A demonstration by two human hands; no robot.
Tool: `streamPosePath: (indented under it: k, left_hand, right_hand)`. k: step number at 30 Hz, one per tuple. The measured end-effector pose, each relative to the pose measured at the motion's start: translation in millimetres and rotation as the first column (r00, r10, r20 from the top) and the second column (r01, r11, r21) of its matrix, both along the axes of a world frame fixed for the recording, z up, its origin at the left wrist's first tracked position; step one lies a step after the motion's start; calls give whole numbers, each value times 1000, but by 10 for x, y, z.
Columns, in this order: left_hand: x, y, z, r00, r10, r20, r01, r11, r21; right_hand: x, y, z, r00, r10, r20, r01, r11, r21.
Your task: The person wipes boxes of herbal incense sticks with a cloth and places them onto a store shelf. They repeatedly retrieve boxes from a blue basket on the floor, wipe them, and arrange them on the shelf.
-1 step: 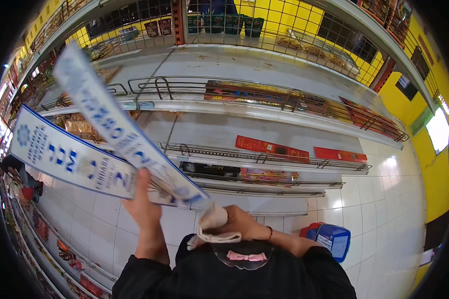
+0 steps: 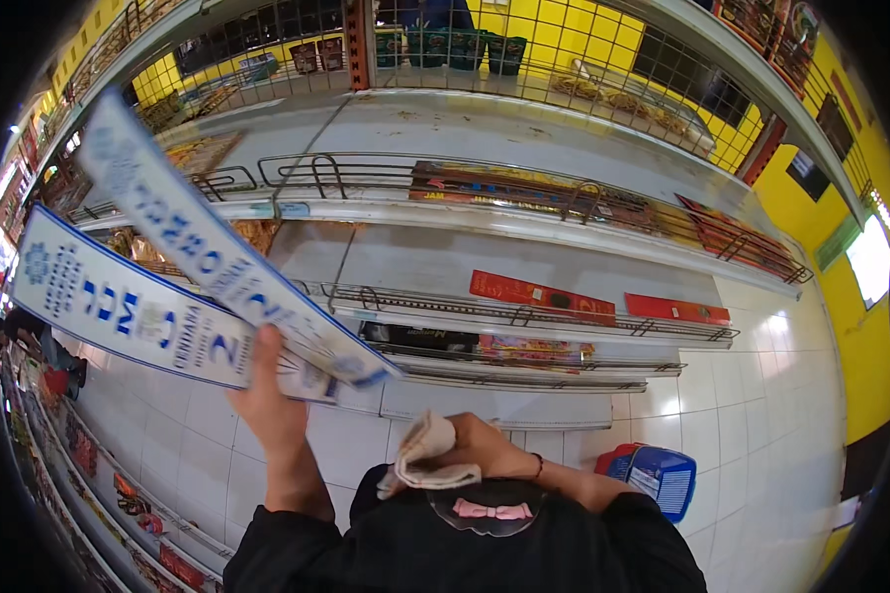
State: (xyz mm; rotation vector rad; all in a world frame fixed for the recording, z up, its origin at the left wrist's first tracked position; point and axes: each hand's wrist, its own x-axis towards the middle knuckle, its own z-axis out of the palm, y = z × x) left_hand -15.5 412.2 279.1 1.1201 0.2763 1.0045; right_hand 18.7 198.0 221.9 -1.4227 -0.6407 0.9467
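Observation:
My left hand (image 2: 277, 395) is closed on two long white label strips with blue borders and blue print, its thumb laid over them. The upper strip (image 2: 193, 225) crosses over the lower strip (image 2: 133, 311), and they fan apart toward the left. Close to my body, my right hand (image 2: 489, 450) grips a folded beige cloth (image 2: 427, 457). A small gap separates the cloth from the strips' near ends.
Grey shelves (image 2: 396, 242) with wire rails stand before me, holding flat printed packs such as a red one (image 2: 544, 295). A blue plastic container (image 2: 663, 481) sits on the tiled floor at right. Another person (image 2: 44, 346) is at far left, near a stocked shelf.
My left hand and both strips have shifted slightly left, and the upper strip's near end has come away from the cloth. My right hand has stayed nearly in place.

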Motion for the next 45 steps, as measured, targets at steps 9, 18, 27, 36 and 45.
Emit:
streamPosePath:
  k: [9,18,27,36,45]
  left_hand:
    - [23,780,756,933,322,160,-347,689,636]
    - [528,1146,1735,972,236,-12,39,-109,993]
    - [1520,1626,2040,886,325,-330,403,-189,896]
    - [2133,1940,1745,587,412,-696,788,-98,607]
    - [2303,1990,1451,503,299,-811,864,-139,485]
  right_hand:
    - [150,-430,-271,976,-218,11,219,973,-70]
    - [46,-500,-429,951,-307,-29,308,950,55]
    - [-18,-435,-406,932,-360,-43,357,932,-62]
    - [-79,-471,-377,887,-459,45,461,883,-89]
    - [0,-446,-537,911,-413,6,413,909,-57]
